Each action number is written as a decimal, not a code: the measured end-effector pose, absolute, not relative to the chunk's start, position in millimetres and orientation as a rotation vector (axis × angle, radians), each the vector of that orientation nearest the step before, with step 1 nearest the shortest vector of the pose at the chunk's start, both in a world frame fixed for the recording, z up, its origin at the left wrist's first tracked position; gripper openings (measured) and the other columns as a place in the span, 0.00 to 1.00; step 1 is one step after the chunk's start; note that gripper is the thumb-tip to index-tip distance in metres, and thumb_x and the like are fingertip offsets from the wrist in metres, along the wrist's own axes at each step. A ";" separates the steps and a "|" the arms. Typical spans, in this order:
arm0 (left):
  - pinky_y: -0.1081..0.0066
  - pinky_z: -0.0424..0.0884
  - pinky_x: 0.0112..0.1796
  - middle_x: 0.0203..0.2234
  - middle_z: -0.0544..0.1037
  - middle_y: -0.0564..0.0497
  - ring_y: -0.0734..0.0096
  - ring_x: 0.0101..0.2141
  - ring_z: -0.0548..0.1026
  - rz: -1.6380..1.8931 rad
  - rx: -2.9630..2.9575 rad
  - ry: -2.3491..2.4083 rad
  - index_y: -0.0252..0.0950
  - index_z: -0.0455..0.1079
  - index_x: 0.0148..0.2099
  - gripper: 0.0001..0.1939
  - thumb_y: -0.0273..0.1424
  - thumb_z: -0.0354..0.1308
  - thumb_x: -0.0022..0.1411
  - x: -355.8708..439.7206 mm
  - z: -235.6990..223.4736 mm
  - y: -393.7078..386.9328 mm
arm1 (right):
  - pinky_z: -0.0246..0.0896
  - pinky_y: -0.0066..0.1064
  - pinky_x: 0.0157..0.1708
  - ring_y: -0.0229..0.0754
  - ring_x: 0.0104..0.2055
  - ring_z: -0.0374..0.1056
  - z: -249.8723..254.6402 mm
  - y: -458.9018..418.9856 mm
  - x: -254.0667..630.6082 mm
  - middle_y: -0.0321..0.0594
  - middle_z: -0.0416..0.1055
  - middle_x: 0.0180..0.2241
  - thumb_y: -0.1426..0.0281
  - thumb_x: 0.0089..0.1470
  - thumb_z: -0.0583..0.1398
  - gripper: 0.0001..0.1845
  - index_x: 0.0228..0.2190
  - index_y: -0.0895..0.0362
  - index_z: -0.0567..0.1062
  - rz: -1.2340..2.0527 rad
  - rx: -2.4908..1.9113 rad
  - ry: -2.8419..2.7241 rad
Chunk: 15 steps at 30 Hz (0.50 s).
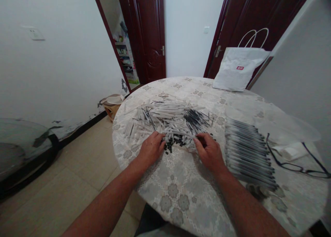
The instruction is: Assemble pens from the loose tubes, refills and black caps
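Loose pen parts lie in a wide heap before me: white pen barrels, dark thin refills and small black plugs. My right hand is closed, thumb and fingers pinching the end of a white pen barrel at the heap's near right side. At the near left side is my left hand, its fingers curled together beside the black plugs. Whatever it pinches is hidden or too small to name. Right of my right hand, a row of finished-looking pens lies side by side.
A patterned cloth covers the round table. Black-framed glasses and clear plastic wrapping lie at the right. At the back right stands a white paper bag. A stool is by the left wall.
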<state>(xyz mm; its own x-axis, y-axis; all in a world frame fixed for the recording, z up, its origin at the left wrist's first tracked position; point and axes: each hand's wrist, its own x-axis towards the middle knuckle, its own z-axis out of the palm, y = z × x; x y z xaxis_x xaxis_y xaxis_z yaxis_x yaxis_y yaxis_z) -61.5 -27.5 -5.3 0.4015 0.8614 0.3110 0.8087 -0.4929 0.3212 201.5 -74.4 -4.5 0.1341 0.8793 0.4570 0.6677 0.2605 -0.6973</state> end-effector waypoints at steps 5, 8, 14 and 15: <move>0.65 0.70 0.41 0.41 0.73 0.45 0.61 0.41 0.74 0.662 2.520 1.536 0.40 0.73 0.50 0.10 0.32 0.56 0.67 -51.5 -13.7 -18.8 | 0.63 0.32 0.37 0.42 0.33 0.71 -8.2 -73.3 200.9 0.39 0.76 0.33 0.61 0.62 0.59 0.11 0.41 0.55 0.74 0.298 -1.453 -1.602; 0.65 0.69 0.43 0.40 0.73 0.46 0.61 0.42 0.74 0.762 2.469 1.488 0.39 0.73 0.46 0.07 0.30 0.56 0.67 -51.3 -20.4 -18.5 | 0.63 0.32 0.37 0.42 0.32 0.71 -7.6 -73.9 201.2 0.38 0.76 0.32 0.61 0.62 0.59 0.11 0.40 0.55 0.75 0.297 -1.454 -1.601; 0.65 0.69 0.44 0.37 0.77 0.49 0.66 0.39 0.74 1.057 2.119 1.366 0.39 0.72 0.46 0.08 0.34 0.55 0.68 -54.6 -10.4 -22.6 | 0.63 0.31 0.36 0.41 0.31 0.70 -2.9 -76.6 200.3 0.38 0.75 0.31 0.61 0.62 0.59 0.11 0.40 0.55 0.75 0.295 -1.445 -1.599; 0.67 0.70 0.42 0.37 0.78 0.49 0.68 0.37 0.74 1.096 1.982 1.350 0.39 0.72 0.46 0.09 0.35 0.56 0.68 -53.8 -5.8 -22.2 | 0.63 0.32 0.36 0.41 0.31 0.70 -2.6 -77.1 199.9 0.38 0.75 0.31 0.61 0.62 0.59 0.11 0.40 0.55 0.75 0.303 -1.441 -1.594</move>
<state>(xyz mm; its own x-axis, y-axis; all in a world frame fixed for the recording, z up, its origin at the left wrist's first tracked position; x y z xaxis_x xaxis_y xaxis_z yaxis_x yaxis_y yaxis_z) -53.8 -22.2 -5.8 0.1847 0.9228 0.3381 0.5204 -0.3837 0.7628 199.9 -77.1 -2.6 0.1255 0.8780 0.4619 0.6476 0.2802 -0.7086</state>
